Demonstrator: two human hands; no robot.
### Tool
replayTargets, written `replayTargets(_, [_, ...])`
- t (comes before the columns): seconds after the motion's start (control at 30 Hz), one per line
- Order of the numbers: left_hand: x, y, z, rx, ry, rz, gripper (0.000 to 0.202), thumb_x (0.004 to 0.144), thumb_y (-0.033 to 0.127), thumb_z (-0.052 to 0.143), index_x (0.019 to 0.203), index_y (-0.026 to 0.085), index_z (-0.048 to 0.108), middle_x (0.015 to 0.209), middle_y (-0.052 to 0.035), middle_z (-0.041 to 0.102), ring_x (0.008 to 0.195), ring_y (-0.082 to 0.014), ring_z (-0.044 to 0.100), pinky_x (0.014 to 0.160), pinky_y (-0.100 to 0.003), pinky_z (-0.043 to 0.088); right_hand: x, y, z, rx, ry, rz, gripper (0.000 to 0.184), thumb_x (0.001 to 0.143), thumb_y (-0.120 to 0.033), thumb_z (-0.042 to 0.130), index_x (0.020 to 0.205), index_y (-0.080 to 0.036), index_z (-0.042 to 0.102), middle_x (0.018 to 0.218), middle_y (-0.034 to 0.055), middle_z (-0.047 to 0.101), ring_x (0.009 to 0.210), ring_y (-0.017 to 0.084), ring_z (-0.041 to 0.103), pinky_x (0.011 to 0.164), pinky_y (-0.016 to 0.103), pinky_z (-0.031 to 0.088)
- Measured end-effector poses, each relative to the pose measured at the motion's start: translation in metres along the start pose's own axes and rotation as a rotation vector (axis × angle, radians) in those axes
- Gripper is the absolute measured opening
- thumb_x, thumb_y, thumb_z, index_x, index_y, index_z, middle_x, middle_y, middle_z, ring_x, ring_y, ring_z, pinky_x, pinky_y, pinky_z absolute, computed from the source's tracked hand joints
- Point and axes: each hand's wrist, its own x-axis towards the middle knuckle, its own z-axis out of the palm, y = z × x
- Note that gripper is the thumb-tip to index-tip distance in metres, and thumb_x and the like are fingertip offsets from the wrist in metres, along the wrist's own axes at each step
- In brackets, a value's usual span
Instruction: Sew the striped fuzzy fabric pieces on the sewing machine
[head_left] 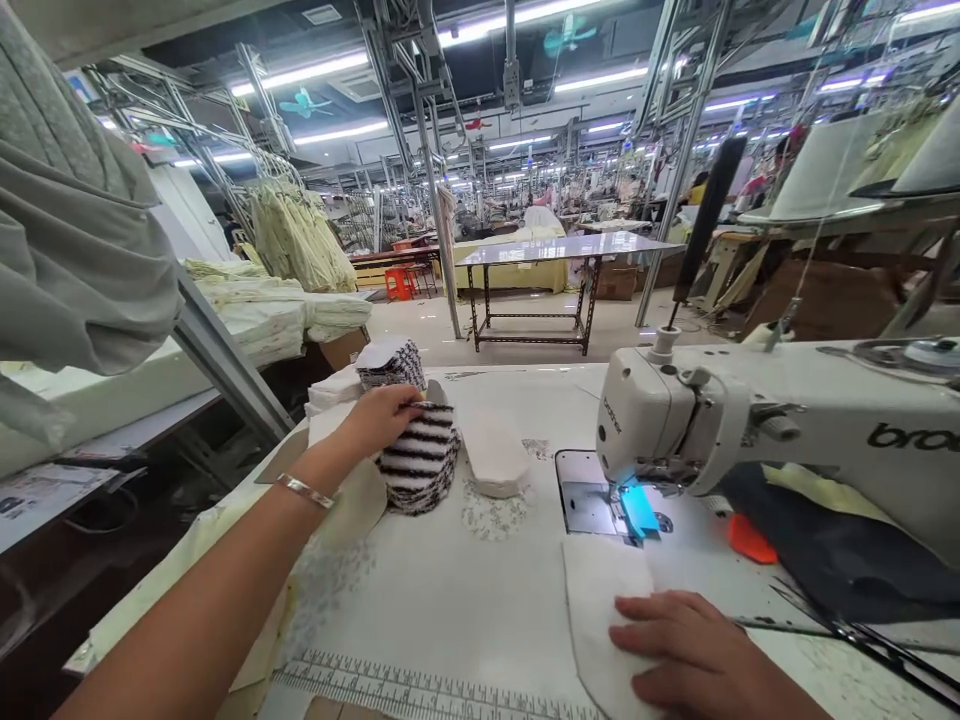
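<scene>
At lower right, white fabric panel (604, 610) seemingly steadied under spread right hand (694, 645); mid-frame, striped fabric (420, 460) pinched by left hand (382, 415).

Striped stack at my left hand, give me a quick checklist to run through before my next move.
1. Left hand at the striped stack: ok, fingers at its top edge.
2. Only one piece taken up: cannot tell, the fingers hide the edge.
3. Right hand on the white piece: ok, fingers spread over it.
4. Right hand clear of the presser foot: ok, apart from it.
5. Orange thing clear of the white piece: ok, lies apart.
</scene>
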Motion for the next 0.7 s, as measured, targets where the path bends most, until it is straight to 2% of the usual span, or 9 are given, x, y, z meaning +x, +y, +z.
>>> replayTargets(0.1, [-0.012,0.022,-0.019,-0.081,0.085,0.038,0.019,0.083,0.029,0.045,0.093,0.019,0.058,0.073,0.0005,0.059,0.068,-0.0157,0.053,0.063,-0.024,0.04,0.0,0.002,-0.001,0.035,0.098,-0.001,0.014,0.08,-0.028,0.064,0.093,-0.027,0.066,0.111,0.0047,0.064,0.107,0.023,0.058,0.09,0.034,0.05])
replayTargets(0.17, [-0.025,0.048,-0.028,-0.205,0.056,0.076,0.021,0.083,0.036,0.047,0.092,0.02,0.056,0.061,0.003,0.051,0.057,-0.0137,0.047,0.053,-0.022,0.036,-0.002,0.002,-0.002,0.081,0.192,0.028,0.021,0.082,-0.023,0.06,0.102,-0.026,0.064,0.119,0.0074,0.059,0.111,0.023,0.055,0.089,0.033,0.05])
replayTargets(0.23, [-0.042,0.08,-0.03,-0.591,-0.171,0.104,0.022,0.082,0.041,0.052,0.09,0.021,0.055,0.058,0.0047,0.047,0.051,-0.0107,0.042,0.046,-0.019,0.031,-0.006,-0.004,-0.001,0.172,0.249,0.152,0.035,0.085,-0.026,0.058,0.12,-0.027,0.055,0.132,0.0093,0.048,0.12,0.024,0.048,0.093,0.036,0.048])
replayTargets(0.33, [-0.06,0.129,-0.014,-1.096,-0.593,0.091,0.021,0.081,0.039,0.057,0.087,0.02,0.053,0.069,0.003,0.052,0.059,-0.01,0.046,0.051,-0.017,0.036,-0.012,-0.019,0.003,0.422,0.284,0.397,0.077,0.081,-0.046,0.062,0.143,-0.028,0.019,0.143,0.0132,0.03,0.126,0.029,0.039,0.095,0.041,0.044])
replayTargets(0.4, [-0.063,0.154,0.011,-1.195,-0.719,0.081,0.019,0.08,0.037,0.057,0.085,0.019,0.051,0.07,0.0032,0.051,0.063,-0.0101,0.047,0.056,-0.018,0.038,-0.016,-0.029,0.008,0.586,0.312,0.426,0.095,0.08,-0.052,0.061,0.145,-0.026,-0.003,0.139,0.0152,0.037,0.122,0.027,0.044,0.094,0.04,0.044])
replayTargets(0.43, [-0.061,0.163,0.027,-1.155,-0.723,0.081,0.018,0.08,0.036,0.055,0.084,0.019,0.05,0.07,0.0035,0.049,0.063,-0.0103,0.046,0.056,-0.019,0.038,-0.017,-0.033,0.011,0.634,0.335,0.428,0.095,0.082,-0.051,0.059,0.144,-0.025,-0.007,0.133,0.0146,0.044,0.119,0.026,0.047,0.094,0.039,0.044])
replayTargets(0.5, [-0.053,0.175,0.06,-0.956,-0.645,0.099,0.015,0.08,0.033,0.05,0.084,0.019,0.05,0.067,0.0037,0.047,0.063,-0.0114,0.045,0.055,-0.02,0.036,-0.019,-0.035,0.015,0.634,0.36,0.402,0.079,0.086,-0.044,0.054,0.145,-0.024,0.005,0.116,0.0117,0.057,0.108,0.023,0.055,0.09,0.037,0.045])
replayTargets(0.6, [-0.043,0.179,0.099,-0.701,-0.538,0.115,0.01,0.077,0.026,0.047,0.082,0.018,0.051,0.066,0.0023,0.051,0.064,-0.0145,0.046,0.056,-0.023,0.035,-0.017,-0.028,0.016,0.461,0.348,0.31,0.036,0.09,-0.024,0.044,0.125,-0.024,0.047,0.092,0.0075,0.063,0.088,0.02,0.059,0.078,0.032,0.046])
replayTargets(0.7, [-0.042,0.176,0.112,-0.617,-0.529,0.094,0.012,0.074,0.023,0.05,0.084,0.018,0.053,0.07,-0.0001,0.057,0.067,-0.0178,0.05,0.059,-0.026,0.035,-0.013,-0.02,0.017,0.239,0.374,0.202,0.031,0.085,-0.009,0.038,0.104,-0.021,0.06,0.084,0.0057,0.064,0.081,0.018,0.056,0.073,0.032,0.042])
